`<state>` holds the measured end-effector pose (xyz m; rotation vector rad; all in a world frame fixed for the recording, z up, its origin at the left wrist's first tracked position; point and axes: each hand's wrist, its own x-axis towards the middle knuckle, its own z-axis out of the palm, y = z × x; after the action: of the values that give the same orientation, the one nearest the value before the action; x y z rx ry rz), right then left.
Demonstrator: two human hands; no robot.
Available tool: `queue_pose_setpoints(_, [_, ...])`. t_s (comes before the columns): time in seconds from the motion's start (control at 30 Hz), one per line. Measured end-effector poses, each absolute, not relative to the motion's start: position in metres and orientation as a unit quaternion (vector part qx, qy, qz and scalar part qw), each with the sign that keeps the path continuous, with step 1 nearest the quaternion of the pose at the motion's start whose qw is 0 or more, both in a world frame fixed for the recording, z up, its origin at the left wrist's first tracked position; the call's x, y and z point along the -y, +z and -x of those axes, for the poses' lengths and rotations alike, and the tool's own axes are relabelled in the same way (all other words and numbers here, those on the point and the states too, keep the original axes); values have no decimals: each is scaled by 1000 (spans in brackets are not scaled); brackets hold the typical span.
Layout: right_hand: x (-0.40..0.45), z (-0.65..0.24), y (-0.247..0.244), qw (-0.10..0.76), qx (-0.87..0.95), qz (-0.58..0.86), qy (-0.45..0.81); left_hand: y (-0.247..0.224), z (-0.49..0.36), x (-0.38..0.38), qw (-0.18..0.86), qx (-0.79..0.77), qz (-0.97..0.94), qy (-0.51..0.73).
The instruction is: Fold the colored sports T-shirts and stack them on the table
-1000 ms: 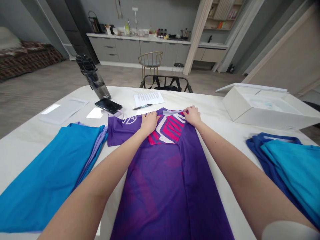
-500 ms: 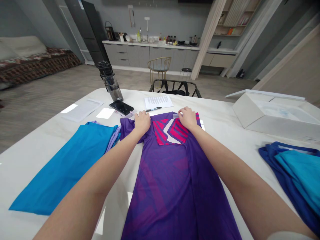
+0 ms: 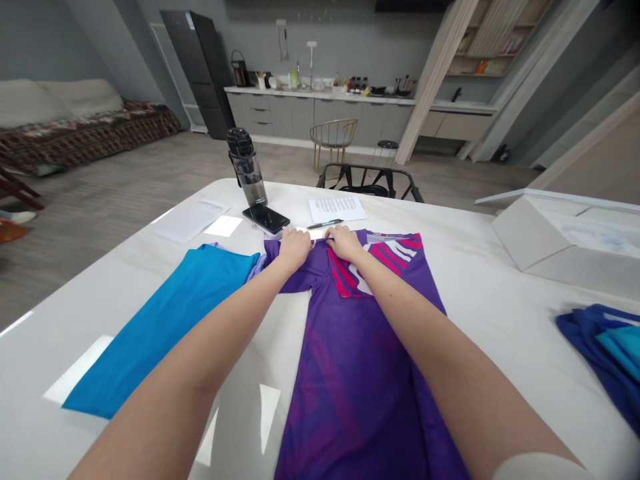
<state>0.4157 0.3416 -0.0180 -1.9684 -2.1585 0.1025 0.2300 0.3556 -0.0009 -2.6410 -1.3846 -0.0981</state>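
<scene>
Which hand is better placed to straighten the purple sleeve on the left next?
Probably the left hand: it rests on the upper edge of that sleeve. The right hand sits farther in, by the pink-striped panel, and its forearm crosses over the body of the purple shirt.

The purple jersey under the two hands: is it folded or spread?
Partly folded: the purple jersey has one short sleeve spread out at the left, but no sleeve sticks out at the right. Its hem is outside the picture.
</scene>
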Motion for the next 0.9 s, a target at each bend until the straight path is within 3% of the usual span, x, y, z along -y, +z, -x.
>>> queue_pose_setpoints(0.33, [-327, -414, -3, 184, 715, 674, 22, 32, -197, -339, 113, 391, 913, -30])
queue_pose_setpoints(0.47, [-317, -416, 5, 194, 692, 695, 9, 52, -177, -339, 100, 421, 901, 12])
queue_pose_setpoints(0.6, [-311, -418, 9, 202, 663, 721, -5, 79, -161, -341, 72, 465, 881, -38])
queue_pose_setpoints(0.73, [-305, -420, 11, 216, 635, 742, 15, 104, -160, -334, -12, 488, 866, -110])
queue_pose_setpoints(0.9, [-287, -434, 22, 298, 618, 722, 94, 121, -207, -310, -234, 450, 834, -216])
